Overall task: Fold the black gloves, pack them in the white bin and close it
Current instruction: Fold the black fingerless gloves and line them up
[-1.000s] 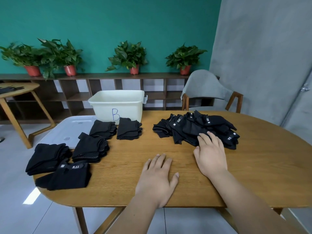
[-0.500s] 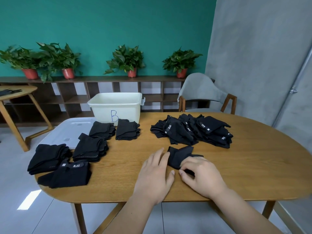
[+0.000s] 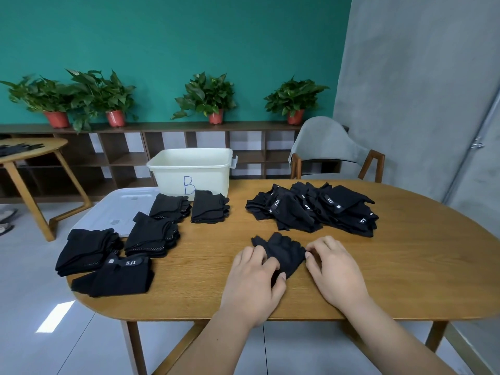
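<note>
Both hands are on it now: our left hand and right hand each pinch an edge of one glove, pulled a moment ago from the loose pile to well in front of the white bin. Another fold begins; the bin isn't closed yet.

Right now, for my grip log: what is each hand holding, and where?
One black glove: left hand pinches its left side, right hand its right edge.
</note>
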`<action>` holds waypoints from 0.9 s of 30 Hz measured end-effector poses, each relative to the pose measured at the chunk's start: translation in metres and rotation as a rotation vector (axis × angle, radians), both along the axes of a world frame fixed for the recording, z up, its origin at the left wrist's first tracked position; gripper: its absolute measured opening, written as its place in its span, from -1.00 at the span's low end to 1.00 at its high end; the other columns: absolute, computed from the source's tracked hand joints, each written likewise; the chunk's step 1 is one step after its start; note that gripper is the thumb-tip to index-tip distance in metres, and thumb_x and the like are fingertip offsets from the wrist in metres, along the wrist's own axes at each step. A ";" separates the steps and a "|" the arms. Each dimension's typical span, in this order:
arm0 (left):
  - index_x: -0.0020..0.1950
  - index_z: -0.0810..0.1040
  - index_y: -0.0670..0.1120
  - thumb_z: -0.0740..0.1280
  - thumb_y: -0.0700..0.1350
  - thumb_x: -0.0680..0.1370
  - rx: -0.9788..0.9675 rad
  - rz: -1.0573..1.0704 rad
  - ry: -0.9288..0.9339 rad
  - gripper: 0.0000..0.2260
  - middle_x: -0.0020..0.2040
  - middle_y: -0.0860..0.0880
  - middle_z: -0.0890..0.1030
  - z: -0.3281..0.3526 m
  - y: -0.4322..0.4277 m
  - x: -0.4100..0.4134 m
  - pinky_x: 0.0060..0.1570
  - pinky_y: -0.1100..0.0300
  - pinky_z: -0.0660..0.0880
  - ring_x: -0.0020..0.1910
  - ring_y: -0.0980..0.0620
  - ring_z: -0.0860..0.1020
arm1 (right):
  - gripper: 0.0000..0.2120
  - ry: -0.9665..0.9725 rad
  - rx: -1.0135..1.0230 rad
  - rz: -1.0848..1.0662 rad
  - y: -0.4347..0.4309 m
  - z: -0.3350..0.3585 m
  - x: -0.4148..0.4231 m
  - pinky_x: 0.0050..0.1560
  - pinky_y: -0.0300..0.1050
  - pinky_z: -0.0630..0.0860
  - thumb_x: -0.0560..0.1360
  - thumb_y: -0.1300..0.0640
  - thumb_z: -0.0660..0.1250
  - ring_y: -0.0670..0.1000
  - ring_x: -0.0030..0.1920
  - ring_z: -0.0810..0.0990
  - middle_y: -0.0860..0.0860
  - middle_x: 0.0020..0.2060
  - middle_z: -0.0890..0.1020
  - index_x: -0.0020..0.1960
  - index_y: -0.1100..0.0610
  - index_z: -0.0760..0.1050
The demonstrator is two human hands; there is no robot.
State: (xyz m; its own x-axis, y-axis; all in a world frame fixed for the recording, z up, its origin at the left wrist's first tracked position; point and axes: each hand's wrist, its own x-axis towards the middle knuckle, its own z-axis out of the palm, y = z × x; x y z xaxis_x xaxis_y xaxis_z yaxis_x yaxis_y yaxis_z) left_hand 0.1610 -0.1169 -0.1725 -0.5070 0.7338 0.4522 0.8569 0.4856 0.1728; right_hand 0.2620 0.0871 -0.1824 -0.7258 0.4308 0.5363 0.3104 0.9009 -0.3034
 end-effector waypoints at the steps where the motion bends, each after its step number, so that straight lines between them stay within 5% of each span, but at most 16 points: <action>1: 0.15 0.59 0.08 0.09 0.22 0.68 -0.007 -0.004 -0.010 -0.65 0.08 0.13 0.37 0.000 0.000 0.000 0.29 0.14 0.34 0.18 0.07 0.34 | -0.79 -0.003 0.002 -0.004 0.001 -0.001 0.000 0.07 -0.08 0.56 0.66 -0.05 0.27 -0.06 0.14 0.50 -0.16 0.14 0.50 0.21 -0.02 0.58; 7: 0.28 0.53 0.09 -0.01 0.23 0.69 -0.051 0.080 -0.083 -0.58 0.29 0.15 0.47 -0.002 0.004 -0.002 0.39 0.06 0.35 0.36 0.06 0.35 | -0.59 -0.043 -0.006 -0.001 0.010 0.009 -0.009 0.50 0.13 0.39 0.65 -0.12 0.28 0.05 0.58 0.21 -0.05 0.57 0.31 0.48 -0.08 0.47; 13: 0.54 0.47 0.04 -0.04 0.27 0.66 -0.052 0.225 -0.121 -0.42 0.56 -0.01 0.41 -0.005 0.007 -0.003 0.65 -0.05 0.06 0.60 -0.06 0.23 | -0.40 -0.143 -0.055 0.040 0.018 0.038 -0.040 0.63 0.17 0.16 0.65 -0.24 0.21 0.04 0.67 -0.06 -0.09 0.69 0.01 0.65 -0.16 0.20; 15: 0.54 0.47 0.03 -0.03 0.27 0.66 -0.049 0.244 -0.125 -0.41 0.58 -0.04 0.39 -0.005 0.008 -0.004 0.66 -0.07 0.03 0.62 -0.07 0.23 | -0.29 -0.174 -0.111 0.051 0.016 0.049 -0.051 0.62 0.18 0.19 0.65 -0.22 0.26 0.04 0.66 0.01 -0.11 0.67 0.08 0.69 -0.16 0.03; 17: 0.52 0.50 0.02 0.00 0.26 0.65 -0.037 0.258 -0.121 -0.42 0.56 -0.05 0.42 -0.007 0.008 -0.005 0.65 -0.09 0.07 0.60 -0.09 0.26 | -0.19 -0.186 -0.199 0.019 0.016 0.052 -0.060 0.54 0.15 0.33 0.62 -0.15 0.34 0.06 0.55 0.28 -0.09 0.53 0.34 0.70 -0.16 -0.07; 20: 0.48 0.54 0.01 0.02 0.26 0.65 -0.020 0.259 -0.108 -0.43 0.52 -0.06 0.47 -0.008 0.008 -0.005 0.63 -0.10 0.13 0.57 -0.10 0.31 | -0.25 -0.218 -0.149 -0.035 0.018 0.034 -0.059 0.34 0.05 0.49 0.62 -0.02 0.38 0.00 0.29 0.51 -0.18 0.21 0.55 0.68 -0.13 0.07; 24: 0.50 0.51 0.01 0.00 0.25 0.65 -0.034 0.253 -0.098 -0.42 0.53 -0.05 0.44 -0.008 0.008 -0.007 0.64 -0.09 0.09 0.58 -0.08 0.27 | -0.60 -0.170 0.034 -0.020 0.023 0.002 -0.051 0.05 -0.05 0.45 0.64 0.13 0.34 -0.03 0.11 0.45 -0.20 -0.02 0.52 0.44 -0.15 0.56; 27: 0.46 0.55 0.00 0.02 0.24 0.64 -0.018 0.261 -0.094 -0.44 0.50 -0.07 0.48 -0.010 0.007 -0.006 0.63 -0.11 0.12 0.56 -0.10 0.31 | -0.67 -0.150 0.088 -0.092 0.016 -0.005 -0.042 0.03 -0.03 0.44 0.59 0.12 0.36 -0.01 0.07 0.45 -0.15 -0.06 0.48 0.30 -0.14 0.66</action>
State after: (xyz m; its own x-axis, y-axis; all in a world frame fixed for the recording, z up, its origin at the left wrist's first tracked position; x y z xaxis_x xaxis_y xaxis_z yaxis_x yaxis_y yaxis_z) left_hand 0.1549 -0.1100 -0.1828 -0.7190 0.5805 0.3821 0.6831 0.6915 0.2349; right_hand 0.2200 0.1034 -0.1877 -0.7600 0.4555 0.4635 0.4290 0.8874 -0.1687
